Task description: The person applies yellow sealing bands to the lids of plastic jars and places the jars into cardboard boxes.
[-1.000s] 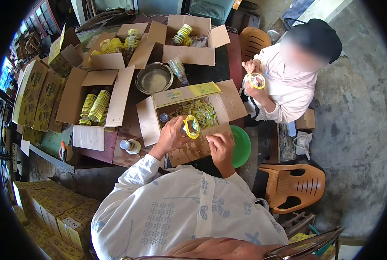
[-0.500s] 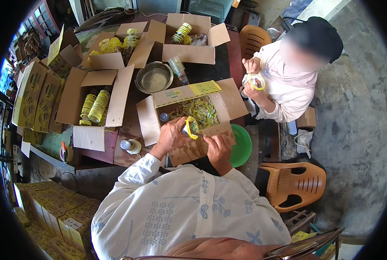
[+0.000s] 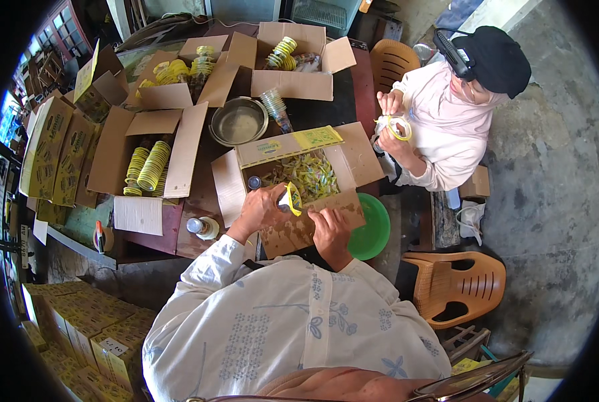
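Note:
My left hand [image 3: 260, 209] is closed round a yellow-rimmed plastic cup [image 3: 291, 199], tilted above the near side of an open carton [image 3: 273, 149]. Small yellow-and-clear wrapped packets [image 3: 306, 172] lie heaped inside that carton. Just right of the cup is my right hand [image 3: 331, 232], over the carton's near flap, its fingers bent and pressed together. Whatever those fingertips hold, if anything, is too small to make out. A small round-topped container [image 3: 254, 181] stands at the carton's left inner side.
Stacked yellow-rimmed cups [image 3: 153, 164] fill an open box on the left. A metal bowl [image 3: 239, 121] and nested clear cups [image 3: 275, 109] stand beyond the carton. A lidded bottle [image 3: 203, 228] is near my left forearm, a green basin [image 3: 370, 228] right. A co-worker [image 3: 447, 127] holds a yellow-rimmed cup.
My right hand has shifted slightly left and down. The cup in my left hand has turned, so its yellow rim shows narrower. The co-worker's head has turned a little.

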A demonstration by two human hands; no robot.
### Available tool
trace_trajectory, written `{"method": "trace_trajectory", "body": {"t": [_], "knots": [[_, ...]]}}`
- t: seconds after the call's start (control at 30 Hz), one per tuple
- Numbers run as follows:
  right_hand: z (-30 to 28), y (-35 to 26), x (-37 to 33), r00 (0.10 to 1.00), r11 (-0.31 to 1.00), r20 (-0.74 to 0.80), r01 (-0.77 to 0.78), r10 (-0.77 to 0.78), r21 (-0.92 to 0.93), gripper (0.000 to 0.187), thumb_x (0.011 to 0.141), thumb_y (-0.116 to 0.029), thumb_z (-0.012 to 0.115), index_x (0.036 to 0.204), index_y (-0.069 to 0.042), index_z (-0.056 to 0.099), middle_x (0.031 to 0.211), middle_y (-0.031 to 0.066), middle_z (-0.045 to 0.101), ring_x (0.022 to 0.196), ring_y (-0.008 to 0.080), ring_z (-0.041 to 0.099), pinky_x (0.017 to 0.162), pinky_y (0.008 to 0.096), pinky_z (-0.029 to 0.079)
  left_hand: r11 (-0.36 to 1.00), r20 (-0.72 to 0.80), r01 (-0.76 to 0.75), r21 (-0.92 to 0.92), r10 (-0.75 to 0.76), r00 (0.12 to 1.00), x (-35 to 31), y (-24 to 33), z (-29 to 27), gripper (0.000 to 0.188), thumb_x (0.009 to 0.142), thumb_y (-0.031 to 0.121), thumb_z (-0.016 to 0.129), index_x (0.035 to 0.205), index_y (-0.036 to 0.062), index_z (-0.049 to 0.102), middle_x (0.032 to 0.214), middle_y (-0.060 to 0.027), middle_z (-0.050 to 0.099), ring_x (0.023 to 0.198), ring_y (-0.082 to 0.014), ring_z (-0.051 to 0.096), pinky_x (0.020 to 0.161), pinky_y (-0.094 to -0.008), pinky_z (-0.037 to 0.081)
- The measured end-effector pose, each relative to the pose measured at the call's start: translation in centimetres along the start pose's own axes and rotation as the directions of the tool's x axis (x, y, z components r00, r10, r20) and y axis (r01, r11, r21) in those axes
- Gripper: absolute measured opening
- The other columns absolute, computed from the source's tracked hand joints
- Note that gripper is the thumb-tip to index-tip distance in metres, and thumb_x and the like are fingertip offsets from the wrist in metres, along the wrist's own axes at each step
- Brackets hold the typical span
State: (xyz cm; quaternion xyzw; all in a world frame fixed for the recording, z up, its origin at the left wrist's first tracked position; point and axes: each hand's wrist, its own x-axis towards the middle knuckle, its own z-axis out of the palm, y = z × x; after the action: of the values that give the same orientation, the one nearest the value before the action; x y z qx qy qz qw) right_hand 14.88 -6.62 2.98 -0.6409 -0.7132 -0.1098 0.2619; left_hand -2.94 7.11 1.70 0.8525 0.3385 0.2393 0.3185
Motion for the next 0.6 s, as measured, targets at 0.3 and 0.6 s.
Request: {"method": "trace_trajectory", "body": {"t": [0.3, 0.6], "knots": [[1.1, 0.1, 0.2, 0.903, 0.804, 0.122, -0.424, 0.413, 0.416, 0.019, 0.081, 0.0, 0.067, 0.094, -0.013, 0.068, 0.086, 0.0062, 0.057, 0.083, 0.0292, 0.06, 0.074, 0.0424, 0.049, 0.984, 0.029, 0.051, -0.17, -0.047, 0.998, -0.1, -0.7, 0.4, 0.046, 0.068, 0.028, 0.078, 0.104, 0.0054, 0.063, 0.084, -0.0171, 0.07, 0.078, -0.0385, 0.068, 0.071, -0.0459, 0.053], [0.4, 0.1, -0.3, 0.995, 0.993, 0.071, -0.075, 0.069, 0.089, 0.019, 0.082, -0.003, 0.07, 0.098, -0.013, 0.068, 0.091, 0.0055, 0.058, 0.086, 0.0295, 0.061, 0.073, 0.0417, 0.049, 0.997, 0.183, 0.049, -0.063, -0.037, 0.982, 0.4, -1.2, -0.1, 0.044, 0.067, 0.031, 0.08, 0.097, 0.0039, 0.061, 0.083, -0.0178, 0.069, 0.076, -0.0384, 0.067, 0.069, -0.0459, 0.052]]}}
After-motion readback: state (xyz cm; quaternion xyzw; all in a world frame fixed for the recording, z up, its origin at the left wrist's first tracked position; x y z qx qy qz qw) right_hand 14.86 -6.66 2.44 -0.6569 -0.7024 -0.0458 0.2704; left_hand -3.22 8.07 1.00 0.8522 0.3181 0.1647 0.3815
